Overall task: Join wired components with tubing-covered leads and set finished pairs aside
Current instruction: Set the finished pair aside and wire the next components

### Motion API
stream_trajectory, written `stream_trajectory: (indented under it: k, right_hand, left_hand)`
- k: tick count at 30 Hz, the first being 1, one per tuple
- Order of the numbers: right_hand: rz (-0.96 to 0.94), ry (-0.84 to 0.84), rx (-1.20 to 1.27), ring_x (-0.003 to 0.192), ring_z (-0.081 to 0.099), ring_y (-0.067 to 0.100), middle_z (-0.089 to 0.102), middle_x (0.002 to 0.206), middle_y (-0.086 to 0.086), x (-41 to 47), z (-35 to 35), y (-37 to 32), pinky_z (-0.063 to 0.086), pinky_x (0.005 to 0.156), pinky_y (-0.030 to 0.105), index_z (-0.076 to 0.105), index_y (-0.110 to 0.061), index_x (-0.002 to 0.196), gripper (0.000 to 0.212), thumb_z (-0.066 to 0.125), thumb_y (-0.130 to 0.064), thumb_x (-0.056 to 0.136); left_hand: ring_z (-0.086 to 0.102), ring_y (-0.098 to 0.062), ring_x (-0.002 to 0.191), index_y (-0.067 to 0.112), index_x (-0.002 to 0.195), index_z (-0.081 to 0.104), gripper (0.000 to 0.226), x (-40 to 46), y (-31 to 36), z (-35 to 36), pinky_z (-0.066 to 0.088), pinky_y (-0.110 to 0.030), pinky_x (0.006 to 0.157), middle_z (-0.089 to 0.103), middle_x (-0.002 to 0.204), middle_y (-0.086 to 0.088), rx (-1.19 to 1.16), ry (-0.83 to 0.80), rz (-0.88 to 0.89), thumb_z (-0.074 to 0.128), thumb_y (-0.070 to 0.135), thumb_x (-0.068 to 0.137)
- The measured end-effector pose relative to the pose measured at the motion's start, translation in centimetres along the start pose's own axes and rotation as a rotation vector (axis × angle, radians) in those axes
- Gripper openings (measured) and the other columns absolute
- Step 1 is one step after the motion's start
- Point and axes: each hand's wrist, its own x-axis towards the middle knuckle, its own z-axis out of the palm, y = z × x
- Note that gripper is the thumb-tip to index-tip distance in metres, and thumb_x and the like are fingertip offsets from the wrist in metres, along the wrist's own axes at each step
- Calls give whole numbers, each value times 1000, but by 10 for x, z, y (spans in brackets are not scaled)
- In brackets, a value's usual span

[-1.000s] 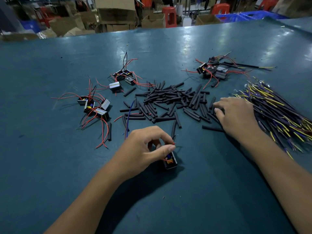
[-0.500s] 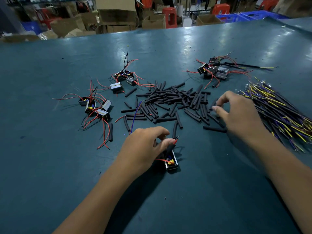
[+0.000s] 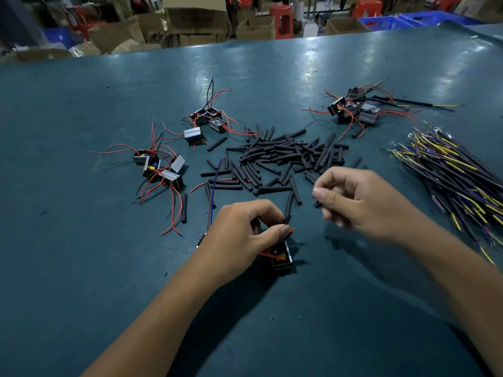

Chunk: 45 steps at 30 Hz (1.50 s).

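Note:
My left hand (image 3: 245, 235) pinches the red lead (image 3: 290, 229) of a small black wired component (image 3: 281, 258) that rests on the table just below my fingers. My right hand (image 3: 362, 202) hovers to the right of it, fingers curled, pinching a short black tubing piece (image 3: 316, 204) between thumb and forefinger. Behind both hands lies a loose pile of black tubing pieces (image 3: 285, 159). A bundle of purple and yellow tubing-covered leads (image 3: 451, 172) lies at the right.
Several wired components with red leads sit in clusters on the green table (image 3: 81, 268): one at left (image 3: 160, 167), one at centre back (image 3: 206, 122), one at back right (image 3: 353, 110). Cardboard boxes (image 3: 196, 20) and red stools stand beyond the table's far edge.
My right hand lifted off the tubing pile and moved toward my left hand with a tubing piece pinched in it. My left hand stayed on the component's lead.

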Motion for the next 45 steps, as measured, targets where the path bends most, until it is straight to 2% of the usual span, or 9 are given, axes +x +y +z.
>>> stream_trajectory:
  k: [5, 12, 16, 20, 25, 29, 35, 42, 45]
  right_hand:
    - [-171, -39, -223, 55, 53, 3, 67, 74, -15, -6, 8, -1, 39, 54, 12, 69, -29, 92, 11, 62, -21, 98]
    - [-291, -22, -307, 64, 59, 6, 65, 72, -16, -6, 18, -2, 38, 57, 9, 71, -27, 87, 4, 73, -27, 90]
    - [-348, -4, -335, 72, 62, 8, 66, 77, -14, -6, 20, -3, 42, 61, 14, 70, -24, 87, 6, 69, -29, 91]
    - [-418, -16, -400, 69, 57, 1, 62, 76, -16, -6, 17, -5, 37, 63, 8, 69, -20, 87, 7, 67, -25, 91]
    - [-473, -74, -544, 66, 50, 3, 54, 79, -18, -8, 13, -4, 41, 61, 17, 65, -20, 90, 6, 62, -25, 92]
    - [-470, -74, -527, 68, 49, -4, 51, 77, -21, -10, 14, -5, 37, 64, 10, 64, -19, 88, 2, 65, -20, 87]
    - [-408, -28, -393, 63, 53, -1, 55, 68, -19, -10, 19, -6, 35, 59, 6, 63, -20, 79, 7, 68, -16, 80]
    - [-452, -21, -564, 63, 46, 5, 53, 72, -14, -11, 18, -8, 38, 58, 19, 62, -16, 82, 3, 63, -19, 83]
    - [-518, -32, -713, 63, 47, 9, 52, 75, -12, -12, 18, -9, 42, 57, 27, 62, -14, 84, 11, 56, -23, 84]
  left_hand:
    - [61, -22, 59, 30, 84, 66, 11, -1, -1, 1, 54, -44, 56, 68, 78, 17, 50, 38, 48, 74, 36, 88]
    - [56, -17, 55, 30, 83, 62, 14, -1, -2, 3, 49, -40, 55, 65, 79, 21, 115, 63, 110, 73, 36, 88]
    - [59, -17, 63, 31, 89, 65, 10, -2, 1, 3, 51, -38, 60, 66, 83, 21, 113, 65, 142, 71, 39, 88]
    - [61, -15, 69, 31, 92, 69, 4, -3, 3, 3, 50, -39, 64, 67, 85, 21, 113, 71, 151, 71, 34, 90]
    - [60, -3, 77, 25, 94, 71, 6, -3, 4, 5, 51, -41, 74, 66, 84, 18, 207, 46, 180, 70, 31, 92]
    - [55, 5, 79, 26, 94, 70, 5, -3, 5, 6, 48, -37, 75, 63, 83, 23, 228, 67, 203, 70, 31, 91]
    - [58, 0, 83, 29, 93, 67, 4, -3, 4, 7, 48, -36, 76, 63, 85, 22, 246, 81, 226, 70, 30, 91]
    - [58, 3, 82, 29, 94, 66, 5, -3, 2, 7, 45, -32, 76, 62, 85, 24, 267, 61, 236, 66, 34, 92]
    - [57, 4, 80, 29, 94, 66, 5, -3, 1, 7, 42, -29, 75, 64, 85, 23, 279, 41, 238, 66, 33, 93]
